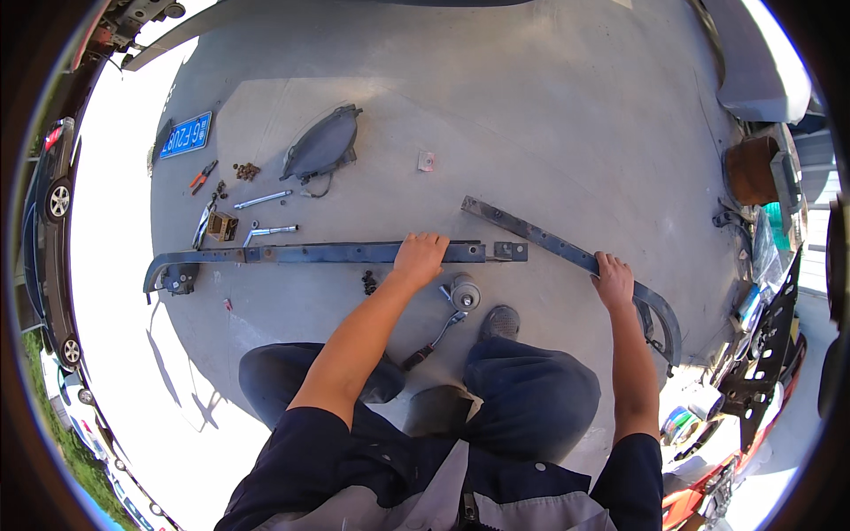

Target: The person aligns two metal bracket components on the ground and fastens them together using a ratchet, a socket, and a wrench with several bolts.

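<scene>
Head view, ratchet (434,341) near shoe (500,324), orange pliers (202,178) beyond bar (354,253)

One blue plate (186,135) on the floor, in the upper left of the frame, bears large white characters, a row of letters and digits standing upside down in this view. The small brown-yellow box (222,226), left of centre, and the pale packet (426,161) with reddish marks, above centre, show no lettering large enough to read.
</scene>
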Motion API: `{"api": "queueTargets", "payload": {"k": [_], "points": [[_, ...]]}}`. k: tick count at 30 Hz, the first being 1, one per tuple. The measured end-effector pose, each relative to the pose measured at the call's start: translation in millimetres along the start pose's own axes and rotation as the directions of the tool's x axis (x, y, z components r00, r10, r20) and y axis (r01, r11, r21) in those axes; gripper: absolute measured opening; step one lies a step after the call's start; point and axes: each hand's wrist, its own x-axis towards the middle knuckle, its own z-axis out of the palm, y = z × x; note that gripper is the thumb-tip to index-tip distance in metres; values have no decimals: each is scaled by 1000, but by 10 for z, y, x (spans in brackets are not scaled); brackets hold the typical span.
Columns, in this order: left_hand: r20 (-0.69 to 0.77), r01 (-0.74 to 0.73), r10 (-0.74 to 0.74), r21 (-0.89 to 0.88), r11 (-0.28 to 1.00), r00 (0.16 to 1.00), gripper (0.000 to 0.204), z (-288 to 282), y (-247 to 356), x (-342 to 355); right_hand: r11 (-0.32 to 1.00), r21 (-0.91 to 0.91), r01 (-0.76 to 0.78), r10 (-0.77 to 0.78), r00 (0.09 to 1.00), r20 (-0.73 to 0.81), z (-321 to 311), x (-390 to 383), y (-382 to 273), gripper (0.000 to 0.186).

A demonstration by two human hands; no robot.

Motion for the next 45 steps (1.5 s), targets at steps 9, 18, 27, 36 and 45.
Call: {"api": "queueTargets", "payload": {"k": [9,18,27,36,45], "points": [[-59,-159,155,-70,985,986,40,-214,-139,-29,960,277,27,-108,953,284,-130,226,-21,35],[-8,-112,112,-79,991,994,40,-355,-186,-331,955,273,119,-212,917,339,-411,204,4,38],[-12,-136,135,-26,990,991,45,-131,-83,-165,973,224,58,-129,938,320,-71,-162,292,53],[52,-101,107,-100,990,993,49,-118,-220,-237,984,155,88,-155,853,498,23,48,270,64],[25,-45,46,-68,997,999,50,-16,-522,-396,960,131,248,-278,898,341,166,109,73,57]]}}
